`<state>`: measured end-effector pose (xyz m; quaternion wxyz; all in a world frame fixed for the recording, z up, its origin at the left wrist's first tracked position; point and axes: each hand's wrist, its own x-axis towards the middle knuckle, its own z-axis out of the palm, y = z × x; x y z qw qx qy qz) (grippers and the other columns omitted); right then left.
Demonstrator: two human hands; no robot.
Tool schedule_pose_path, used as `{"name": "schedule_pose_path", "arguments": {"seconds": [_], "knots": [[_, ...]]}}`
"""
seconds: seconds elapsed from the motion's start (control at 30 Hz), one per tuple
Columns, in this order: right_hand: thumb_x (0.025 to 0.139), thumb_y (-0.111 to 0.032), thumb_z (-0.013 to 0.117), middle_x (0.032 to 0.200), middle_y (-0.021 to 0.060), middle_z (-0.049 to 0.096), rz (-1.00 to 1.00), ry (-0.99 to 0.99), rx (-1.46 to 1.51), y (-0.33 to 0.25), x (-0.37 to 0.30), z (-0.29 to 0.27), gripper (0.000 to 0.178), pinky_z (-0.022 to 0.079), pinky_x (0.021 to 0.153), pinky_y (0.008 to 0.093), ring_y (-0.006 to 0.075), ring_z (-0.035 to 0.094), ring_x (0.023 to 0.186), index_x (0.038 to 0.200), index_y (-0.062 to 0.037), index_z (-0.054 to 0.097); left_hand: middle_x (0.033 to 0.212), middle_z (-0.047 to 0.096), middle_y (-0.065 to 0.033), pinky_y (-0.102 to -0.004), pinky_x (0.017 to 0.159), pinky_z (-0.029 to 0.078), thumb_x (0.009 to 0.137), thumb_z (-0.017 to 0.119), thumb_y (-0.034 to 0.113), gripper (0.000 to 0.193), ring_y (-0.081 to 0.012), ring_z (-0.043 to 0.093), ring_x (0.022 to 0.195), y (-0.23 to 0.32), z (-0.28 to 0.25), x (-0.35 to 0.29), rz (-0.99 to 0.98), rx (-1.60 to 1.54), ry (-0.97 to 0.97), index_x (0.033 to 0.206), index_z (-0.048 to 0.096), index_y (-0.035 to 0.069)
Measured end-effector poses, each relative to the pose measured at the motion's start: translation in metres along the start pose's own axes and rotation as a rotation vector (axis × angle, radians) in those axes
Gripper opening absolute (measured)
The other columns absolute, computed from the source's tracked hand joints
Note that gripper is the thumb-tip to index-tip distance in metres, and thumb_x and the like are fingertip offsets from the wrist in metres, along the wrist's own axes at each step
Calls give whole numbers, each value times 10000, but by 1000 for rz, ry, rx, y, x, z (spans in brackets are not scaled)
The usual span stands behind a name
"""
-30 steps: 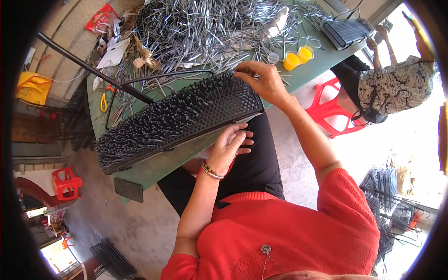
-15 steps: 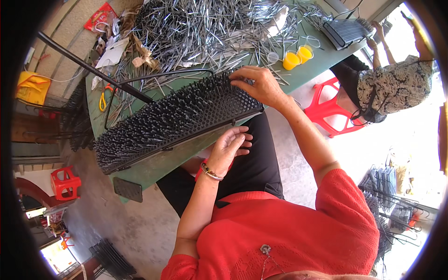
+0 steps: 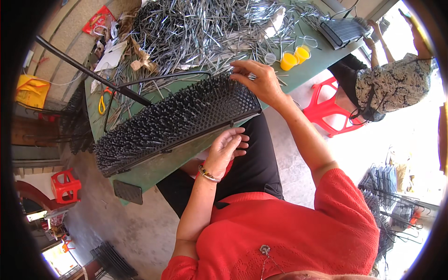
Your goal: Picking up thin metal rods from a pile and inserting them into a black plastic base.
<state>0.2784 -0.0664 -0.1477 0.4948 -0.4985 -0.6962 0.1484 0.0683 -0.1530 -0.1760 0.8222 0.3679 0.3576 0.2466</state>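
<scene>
A long black perforated panel (image 3: 235, 108) lies slanted across the near edge of the table, packed with short dark bristle-like strips (image 3: 154, 122). Its right end has rows of bare holes. At that end's far corner, my right hand (image 3: 261, 81) pinches, thumb and forefinger close together among the strips; whatever is between the fingertips is too small to make out. My left hand (image 3: 227, 150) hovers over my lap, just in front of the panel's near edge. Its palm is turned up, with the fingers loosely bent and apart, and nothing shows in it.
Loose grey strips (image 3: 200, 32) heap over the green table (image 3: 305, 67). Two yellow cups (image 3: 289, 60) stand at right, orange-handled scissors (image 3: 102, 103) at left. A dark flat slab (image 3: 128, 192) rests at the front corner. Another person (image 3: 392, 86) works beyond a red stool (image 3: 322, 107).
My right hand's thumb and fingertips have drawn closer together at the panel's far corner. My left hand has barely moved. The whole view has shifted slightly.
</scene>
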Motion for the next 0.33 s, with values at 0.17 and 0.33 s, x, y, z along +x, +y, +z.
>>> {"name": "schedule_pose_path", "arguments": {"seconds": [0.17, 0.33], "knots": [[775, -88, 721, 861, 85, 659, 55, -4, -27, -1, 1, 2, 308, 520, 677, 282, 154, 649, 733, 1066, -36, 638, 1035, 608, -74, -267, 768, 520, 936, 530, 152, 289, -124, 591, 895, 12, -4, -4, 21, 11, 21, 1199, 519, 30], [800, -123, 703, 976, 108, 643, -59, 23, -210, 11, -7, 10, 272, 524, 716, 310, 194, 661, 830, 1049, -33, 643, 1036, 611, -63, -275, 782, 522, 932, 543, 160, 296, -135, 599, 911, 32, -4, -9, 43, 86, 13, 1206, 519, 49]]}}
